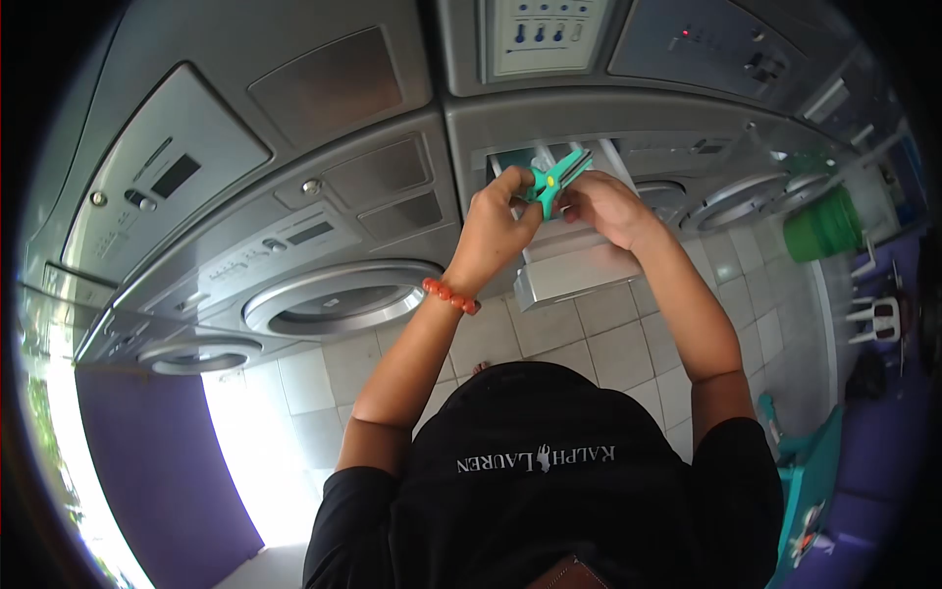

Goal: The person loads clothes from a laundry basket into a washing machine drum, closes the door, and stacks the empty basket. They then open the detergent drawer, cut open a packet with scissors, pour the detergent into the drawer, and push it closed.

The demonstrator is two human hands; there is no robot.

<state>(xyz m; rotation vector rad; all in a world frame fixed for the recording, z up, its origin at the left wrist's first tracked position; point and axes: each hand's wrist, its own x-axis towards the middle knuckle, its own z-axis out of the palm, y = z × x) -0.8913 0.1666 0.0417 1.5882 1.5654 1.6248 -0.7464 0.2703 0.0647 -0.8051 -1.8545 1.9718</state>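
Green-handled scissors (554,183) with a yellow pivot are held above an open detergent drawer (579,270) of a grey machine. My left hand (498,218), with an orange bead bracelet (451,296) at the wrist, is closed on the scissors' handle. Just to the right, my right hand (606,208) has its fingers curled behind the scissors, near the blades. Whatever its fingertips hold is hidden or too small to make out. The drawer's compartments show partly behind both hands.
Round machine doors (343,297) line the wall on both sides. A green bin (822,228) and a white chair (873,319) stand at the right. Pale floor tiles (613,324) lie below, and a teal table (812,486) is at the lower right.
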